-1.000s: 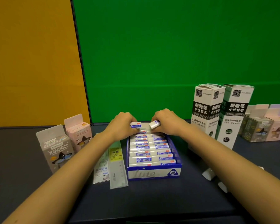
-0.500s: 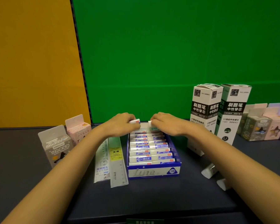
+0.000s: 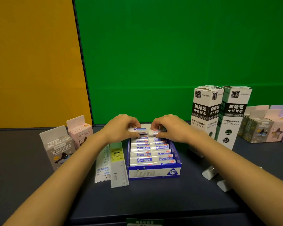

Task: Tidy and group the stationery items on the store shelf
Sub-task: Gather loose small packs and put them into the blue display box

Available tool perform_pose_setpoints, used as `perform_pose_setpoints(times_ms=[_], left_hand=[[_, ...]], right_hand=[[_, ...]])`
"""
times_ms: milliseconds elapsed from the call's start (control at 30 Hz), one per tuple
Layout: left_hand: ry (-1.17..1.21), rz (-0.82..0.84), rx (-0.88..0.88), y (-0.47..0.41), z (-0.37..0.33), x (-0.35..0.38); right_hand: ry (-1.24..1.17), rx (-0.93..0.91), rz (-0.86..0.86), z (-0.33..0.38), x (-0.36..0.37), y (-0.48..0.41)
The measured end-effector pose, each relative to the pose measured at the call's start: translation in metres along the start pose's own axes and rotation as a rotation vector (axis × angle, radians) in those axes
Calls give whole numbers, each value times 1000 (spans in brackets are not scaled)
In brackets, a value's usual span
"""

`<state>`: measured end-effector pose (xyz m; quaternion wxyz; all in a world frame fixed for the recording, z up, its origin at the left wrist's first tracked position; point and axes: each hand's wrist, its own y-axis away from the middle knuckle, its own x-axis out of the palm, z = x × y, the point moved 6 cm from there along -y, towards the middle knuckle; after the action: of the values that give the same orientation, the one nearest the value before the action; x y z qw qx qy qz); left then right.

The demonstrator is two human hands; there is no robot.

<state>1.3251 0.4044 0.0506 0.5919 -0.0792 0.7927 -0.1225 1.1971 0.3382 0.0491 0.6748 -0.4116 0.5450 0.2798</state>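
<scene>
**Both hands pinch erasers over the far end of the 2B box**

At the middle of the frame the left hand (image 3: 119,128) pinches a white eraser with a blue label (image 3: 139,129) between its thumb and curled fingers. The right hand (image 3: 171,128) pinches a second eraser (image 3: 154,131) the same way. The two bars lie end to end, tips almost meeting, just above the far end of the blue display box (image 3: 153,173).

That box sits centre frame on the dark shelf (image 3: 153,198). Its front panel carries a cursive word that reads like "line" and "2B" in a blue triangle. Inside, the packed erasers (image 3: 147,154) lie in two columns; the print on their sleeves is too small to read, and the hands hide the farthest rows.

Just left of the box two clear rulers lie side by side — the left ruler (image 3: 103,165) marked "15", the yellow-tagged ruler (image 3: 119,167) touching the box. Further left stand a grey carton (image 3: 59,149) and a pink carton (image 3: 80,131), the pink one partly behind the left forearm.

Right of centre, two tall white cartons (image 3: 206,110) read "NO.50091" and "刷题笔 中性替芯"; the right one shows "0.5". Small cartons (image 3: 258,129) at the right edge are cut off. Two white wedges (image 3: 209,173) lie by the right forearm — what they are is unclear. A green tag (image 3: 144,222) at the bottom edge is blurred.
</scene>
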Motion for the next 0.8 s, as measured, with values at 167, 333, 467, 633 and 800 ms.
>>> perform_pose_setpoints(times_ms=[167, 333, 467, 633, 800], left_hand=[[-97, -58, -11, 1, -4, 3], [-202, -58, 18, 0, -12, 10], [-262, -53, 21, 0, -14, 10], [-280, -14, 26, 0, -13, 12], [-286, -60, 38, 1, -14, 5]], right_hand=[[-10, -9, 9, 1, -1, 0], [1, 6, 22, -1, -2, 2], [5, 13, 24, 0, -3, 4], [3, 17, 35, 0, -3, 4], [-4, 26, 26, 0, -4, 4]])
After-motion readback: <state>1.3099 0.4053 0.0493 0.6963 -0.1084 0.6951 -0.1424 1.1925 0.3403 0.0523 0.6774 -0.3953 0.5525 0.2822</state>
